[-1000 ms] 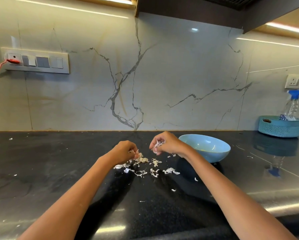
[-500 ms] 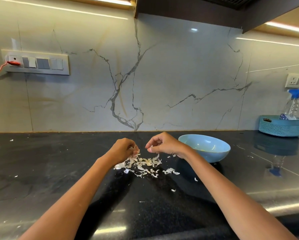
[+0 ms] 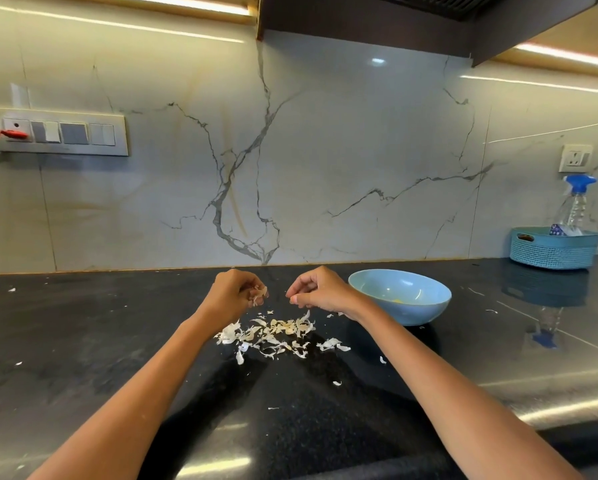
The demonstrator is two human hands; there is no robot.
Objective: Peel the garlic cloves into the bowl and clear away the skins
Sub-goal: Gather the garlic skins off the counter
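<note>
Hands have spread apart. Left hand [image 3: 233, 294] pinches a papery garlic clove [image 3: 258, 293]; right hand [image 3: 320, 289] curled, empty. Flaky skins [image 3: 276, 334] on glossy black counter [image 3: 83, 341], frame centre; smooth blue bowl [image 3: 399, 296] right.

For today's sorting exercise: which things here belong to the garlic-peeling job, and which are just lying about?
Job:
- garlic clove, held in the left hand
- right hand
- blue bowl
- heap of skins on the counter

Lying about:
- teal basket
- spray bottle
- switch panel
</note>
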